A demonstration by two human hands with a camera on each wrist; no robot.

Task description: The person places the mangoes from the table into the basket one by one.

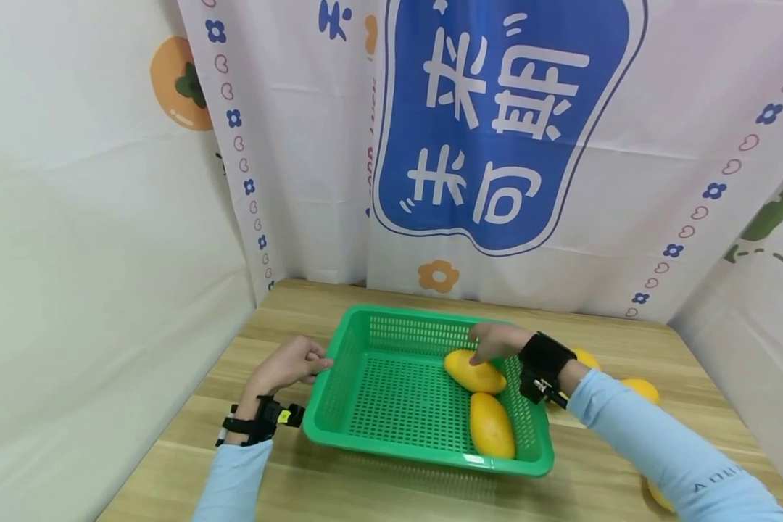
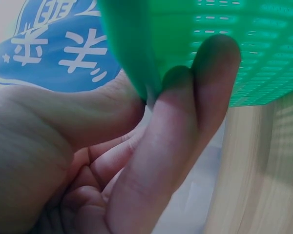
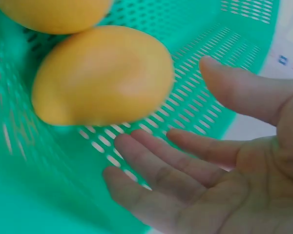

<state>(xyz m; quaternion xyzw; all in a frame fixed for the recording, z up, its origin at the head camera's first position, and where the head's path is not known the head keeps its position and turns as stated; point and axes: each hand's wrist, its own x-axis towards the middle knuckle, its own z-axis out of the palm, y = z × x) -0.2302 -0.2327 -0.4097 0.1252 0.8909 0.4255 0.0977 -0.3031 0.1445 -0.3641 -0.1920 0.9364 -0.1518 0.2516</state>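
A green plastic basket [image 1: 391,447] with slotted walls stands on the table, its near side tilted up a little. My left hand [image 1: 293,360] pinches its left rim between thumb and fingers; the left wrist view shows the thumb on one side of the green rim [image 2: 132,44] and fingertips on the other. Inside, at the right, lie two yellow mangoes, the farther mango [image 1: 475,372] and the nearer mango [image 1: 492,426]. Over the farther one is my right hand [image 1: 498,341]. In the right wrist view its fingers [image 3: 161,170] are spread beside a mango [image 3: 107,75], holding nothing.
Right of the basket, more yellow mangoes lie on the wooden table, among them one mango [image 1: 642,389] partly behind the right sleeve [image 1: 665,435]. A printed cloth [image 1: 313,145] hangs behind the table, and a pale cloth wall [image 1: 104,254] borders the left side.
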